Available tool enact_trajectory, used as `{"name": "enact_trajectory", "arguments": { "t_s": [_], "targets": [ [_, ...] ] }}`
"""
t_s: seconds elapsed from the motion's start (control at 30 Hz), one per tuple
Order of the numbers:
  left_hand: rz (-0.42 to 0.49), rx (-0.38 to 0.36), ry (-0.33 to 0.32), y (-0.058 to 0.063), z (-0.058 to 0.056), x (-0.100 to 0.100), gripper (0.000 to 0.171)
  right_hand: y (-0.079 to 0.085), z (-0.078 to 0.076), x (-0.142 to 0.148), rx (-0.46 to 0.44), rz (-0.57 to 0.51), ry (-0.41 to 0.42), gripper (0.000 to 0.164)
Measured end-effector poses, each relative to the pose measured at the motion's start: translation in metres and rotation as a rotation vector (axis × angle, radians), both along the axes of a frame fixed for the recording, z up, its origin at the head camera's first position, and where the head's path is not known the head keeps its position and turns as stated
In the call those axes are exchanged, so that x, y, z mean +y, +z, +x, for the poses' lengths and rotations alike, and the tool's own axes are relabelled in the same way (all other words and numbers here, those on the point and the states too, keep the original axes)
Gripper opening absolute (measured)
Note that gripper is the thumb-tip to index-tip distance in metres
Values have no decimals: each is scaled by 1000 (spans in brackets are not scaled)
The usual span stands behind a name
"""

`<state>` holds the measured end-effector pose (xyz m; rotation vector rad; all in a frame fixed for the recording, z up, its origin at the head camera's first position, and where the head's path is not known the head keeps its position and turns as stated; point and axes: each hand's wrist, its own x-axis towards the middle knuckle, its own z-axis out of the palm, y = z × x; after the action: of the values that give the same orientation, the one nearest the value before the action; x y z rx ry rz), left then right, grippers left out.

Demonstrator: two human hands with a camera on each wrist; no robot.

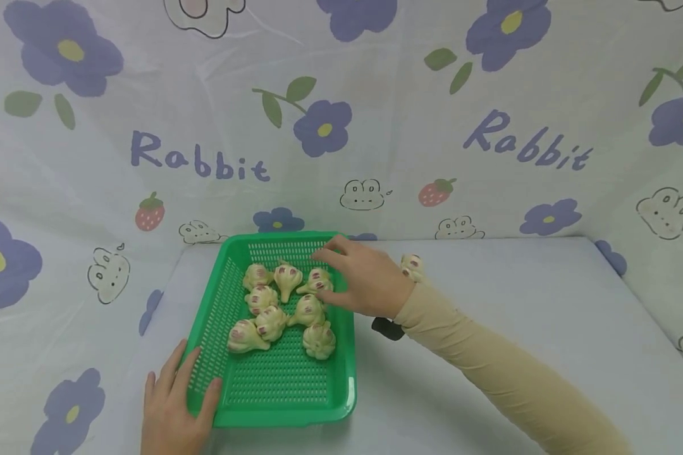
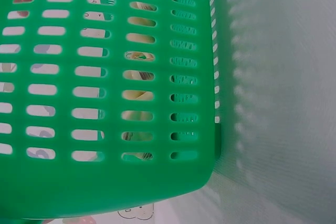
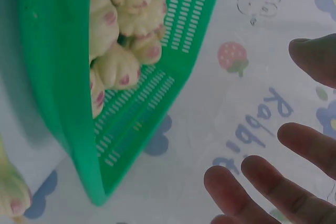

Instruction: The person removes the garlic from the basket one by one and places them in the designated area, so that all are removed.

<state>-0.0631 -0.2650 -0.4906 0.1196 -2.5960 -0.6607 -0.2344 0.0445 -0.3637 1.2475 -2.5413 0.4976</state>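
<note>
Faces a rabbit-print cloth point(image 1: 404, 95) and white table point(image 1: 518, 297). Has a green basket point(image 1: 284, 414) there. Holds the right hand point(image 1: 370, 278) over the basket's right rim with fingers parted, gripping nothing; rests the left hand point(image 1: 173, 404), straight-fingered, unclasped, on the near-left rim. Has eight garlic bulbs point(image 1: 271, 321) inside, a lone bulb point(image 1: 412, 263) outside to the right.

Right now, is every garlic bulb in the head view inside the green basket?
No, one garlic bulb sits outside the green basket, to its right in the head view, partly hidden by the outstretched arm.
</note>
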Motion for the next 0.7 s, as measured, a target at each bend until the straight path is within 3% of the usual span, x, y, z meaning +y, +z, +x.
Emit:
{"name": "enact_trajectory", "arguments": {
  "t_s": [0.2,0.5,0.7],
  "targets": [
    [26,44,-14,-3,0,-1,57,-6,8,-17,-55,76,68,52],
    [31,39,-7,-3,0,-1,58,-13,14,-43,-113,115,116,49],
    [34,50,-10,-4,0,-1,59,-19,13,-62,-87,190,122,50]
  ]
}}
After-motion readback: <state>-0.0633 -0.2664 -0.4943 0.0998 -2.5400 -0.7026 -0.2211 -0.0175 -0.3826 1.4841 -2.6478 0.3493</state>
